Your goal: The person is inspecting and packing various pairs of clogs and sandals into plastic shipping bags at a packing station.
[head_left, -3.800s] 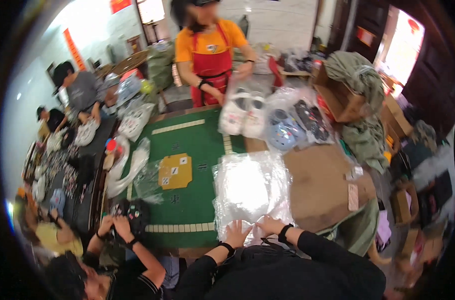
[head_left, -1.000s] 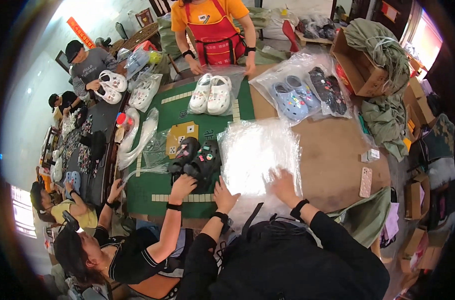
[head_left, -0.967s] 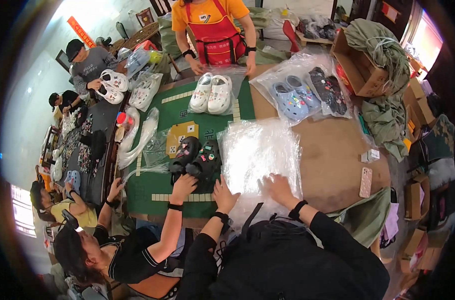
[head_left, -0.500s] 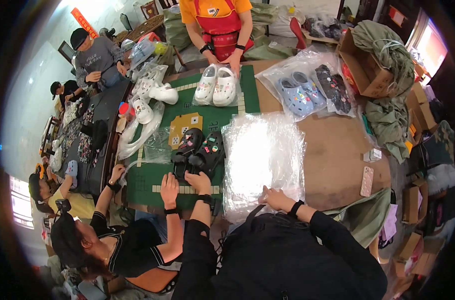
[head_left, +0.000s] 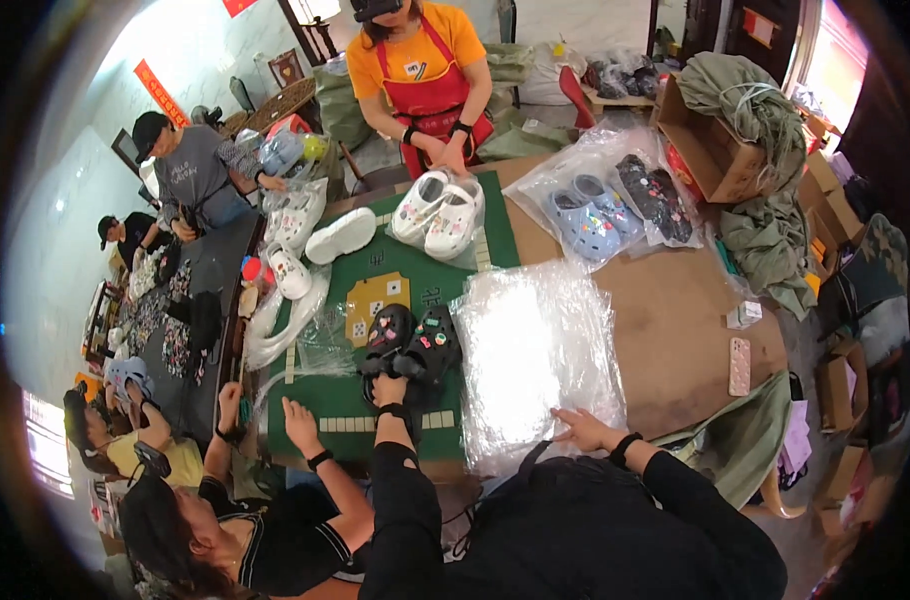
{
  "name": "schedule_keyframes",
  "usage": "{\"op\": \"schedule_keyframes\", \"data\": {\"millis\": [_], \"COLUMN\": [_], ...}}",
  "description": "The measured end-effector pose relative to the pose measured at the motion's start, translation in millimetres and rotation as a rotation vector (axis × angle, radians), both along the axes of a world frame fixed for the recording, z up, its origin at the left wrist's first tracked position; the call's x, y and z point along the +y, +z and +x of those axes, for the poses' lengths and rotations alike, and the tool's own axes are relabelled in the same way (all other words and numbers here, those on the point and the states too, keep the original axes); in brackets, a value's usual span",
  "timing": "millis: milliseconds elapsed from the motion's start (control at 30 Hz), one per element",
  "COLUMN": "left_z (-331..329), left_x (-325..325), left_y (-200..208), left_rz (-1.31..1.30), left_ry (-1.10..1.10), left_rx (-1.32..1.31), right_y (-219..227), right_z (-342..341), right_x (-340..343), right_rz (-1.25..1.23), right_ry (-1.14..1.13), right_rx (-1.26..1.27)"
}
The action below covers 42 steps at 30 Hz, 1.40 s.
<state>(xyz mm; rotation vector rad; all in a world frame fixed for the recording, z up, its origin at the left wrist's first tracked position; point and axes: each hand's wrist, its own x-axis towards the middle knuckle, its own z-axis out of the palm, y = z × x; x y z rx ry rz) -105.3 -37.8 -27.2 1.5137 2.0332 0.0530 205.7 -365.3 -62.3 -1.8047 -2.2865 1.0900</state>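
My left hand (head_left: 388, 390) is closed at the heel end of a pair of black clogs (head_left: 411, 340) with colourful charms. The clogs stand side by side on the green mat (head_left: 495, 240), and the hand's fingertips are partly hidden. My right hand (head_left: 587, 431) lies with its fingers spread on the near right edge of a stack of clear plastic bags (head_left: 535, 350). The stack sits just right of the mat and glares in the light. To the left of the black clogs lies a loose clear bag (head_left: 325, 335).
Opposite, a co-worker in a red apron (head_left: 425, 100) handles bagged white clogs (head_left: 441, 212). Another person's hand (head_left: 301, 425) is left of mine. Bagged blue clogs (head_left: 595, 215), a phone (head_left: 739, 367) and a small white box (head_left: 744, 315) are on the right. A single white clog (head_left: 341, 236) lies far left.
My left hand has moved forward onto the heels of the black clogs. The neighbour's hand has drawn back to the left. The far-left white clog has turned. My right hand stays on the bags.
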Motion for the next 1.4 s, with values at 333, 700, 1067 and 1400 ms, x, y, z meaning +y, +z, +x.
{"op": "schedule_keyframes", "data": {"millis": [333, 700, 1067, 1400], "left_z": [31, 30, 2, 52], "left_x": [-39, -88, -83, -73], "left_y": [-3, 11, 8, 101], "left_rz": [0.156, 0.082, 0.230, 0.249], "left_ry": [-0.142, -0.285, -0.090, 0.153], "left_rx": [0.151, 0.111, -0.139, -0.634], "right_y": [10, -3, -4, -13], "right_z": [-6, -3, -7, -1], "right_x": [4, 9, 16, 8], "right_rz": [-0.020, -0.110, -0.085, -0.058], "right_ry": [0.045, 0.012, 0.093, 0.101], "right_rx": [-0.095, -0.049, -0.101, -0.092]}}
